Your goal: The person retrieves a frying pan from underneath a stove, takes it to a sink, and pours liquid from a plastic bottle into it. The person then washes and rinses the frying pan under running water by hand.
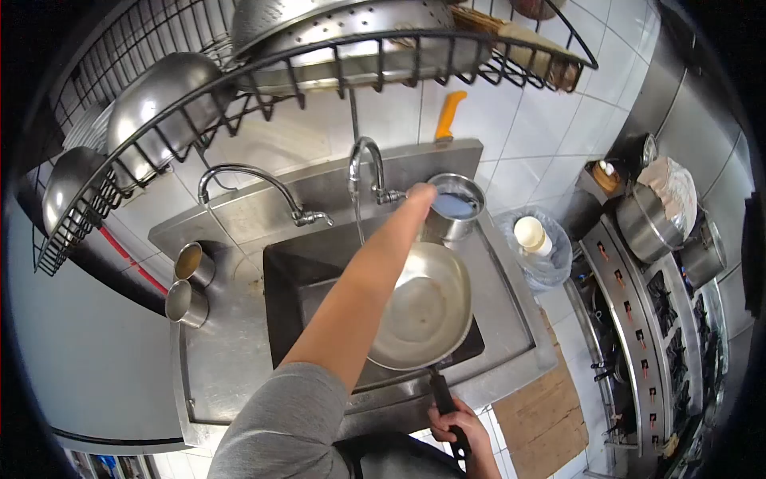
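My left arm stretches across the sink to the right-hand tap (367, 168). At the handle end of that tap is my left hand (421, 194), its fingers curled and partly hidden, seemingly closed on the tap handle. A metal pot (456, 209) holding bluish liquid stands right beside that hand. Below, my right hand (461, 427) grips the black handle of a frying pan (428, 311). The pan lies tilted over the sink basin (291, 275), its inside facing up, partly covered by my left forearm. A thin stream of water seems to fall from the tap's spout.
A second tap (255, 172) stands to the left, with two metal cups (187, 302) on the counter. Overhead hangs a wire rack (339, 68) with bowls and colanders. An orange-handled knife (451, 116), a lined bin (550, 267) and a stove (634, 319) are to the right.
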The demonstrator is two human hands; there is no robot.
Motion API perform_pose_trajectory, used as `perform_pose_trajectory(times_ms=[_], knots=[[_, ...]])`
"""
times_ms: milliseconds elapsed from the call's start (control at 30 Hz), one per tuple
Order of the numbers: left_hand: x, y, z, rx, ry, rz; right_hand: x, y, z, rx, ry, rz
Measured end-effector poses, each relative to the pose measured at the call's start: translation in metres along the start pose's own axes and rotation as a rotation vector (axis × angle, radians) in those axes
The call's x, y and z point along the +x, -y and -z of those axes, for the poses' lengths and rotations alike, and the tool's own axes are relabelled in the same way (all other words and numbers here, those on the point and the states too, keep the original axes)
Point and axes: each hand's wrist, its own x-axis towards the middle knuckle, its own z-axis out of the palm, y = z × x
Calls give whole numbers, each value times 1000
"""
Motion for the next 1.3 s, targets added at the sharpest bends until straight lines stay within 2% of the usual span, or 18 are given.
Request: perform_pose_trajectory(times_ms=[167, 300, 367, 400, 500, 567, 633, 667, 833, 933, 1000, 1100, 1167, 1200, 1300], knots=[[-52, -39, 30, -125, -47, 110, 40, -20, 16, 168, 144, -74], [-48, -39, 26, -216, -73, 110, 50, -14, 15, 147, 206, -106], [-66, -58, 34, -145, 40, 149, 40, -3, 11, 79, 181, -94], [-74, -64, 38, -113, 99, 169, 34, 3, 12, 14, 156, -99], [-50, -49, 42, 142, 34, -28, 8, 25, 5, -495, -49, -16], [10, -17, 43, 199, -21, -8, -5, 39, -6, -729, -239, -20], [8, -23, 46, 227, -54, 14, -15, 42, -1, -912, -380, 42], [5, -23, 45, 229, -60, 29, -18, 43, -3, -908, -395, 45], [-34, -55, 44, 242, 37, -34, -18, 29, -11, -782, -360, 111], [-81, -87, 46, 217, 98, -14, -5, 21, -8, -646, -267, 113], [-88, -93, 49, 198, 129, 20, 10, 15, 0, -431, -122, 105], [-69, -79, 47, 148, 94, 8, 27, 6, 3, -138, 57, 74], [-74, -76, 45, 162, -1, 24, 40, -6, 16, 77, 153, 7], [-78, -75, 45, 169, -47, 33, 44, -10, 15, 95, 167, 0], [-81, -70, 49, 129, -7, 33, 56, -26, 20, 159, 219, -58]])
